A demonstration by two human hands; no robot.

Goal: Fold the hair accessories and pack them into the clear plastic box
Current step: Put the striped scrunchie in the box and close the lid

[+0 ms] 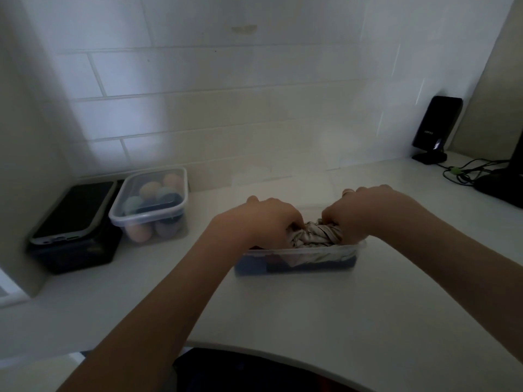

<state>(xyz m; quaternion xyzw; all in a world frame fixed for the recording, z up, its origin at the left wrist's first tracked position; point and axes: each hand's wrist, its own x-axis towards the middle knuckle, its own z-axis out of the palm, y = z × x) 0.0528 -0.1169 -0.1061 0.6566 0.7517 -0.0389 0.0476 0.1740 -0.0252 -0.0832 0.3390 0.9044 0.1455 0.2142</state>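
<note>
A clear plastic box (300,254) sits on the white counter in front of me, with dark blue fabric packed along its bottom. A pale striped fabric hair accessory (312,236) bulges above the rim in the middle of the box. My left hand (266,219) grips its left side with the fingers curled down into the box. On the accessory's right side, my right hand (365,213) clutches it the same way. Both hands hide the back of the box.
A second clear lidded box (152,205) with round pastel items stands at the left. Beside it a phone (76,210) lies on a black box. A black device (435,128) and cables (467,171) stand at the back right. The tiled wall is close behind.
</note>
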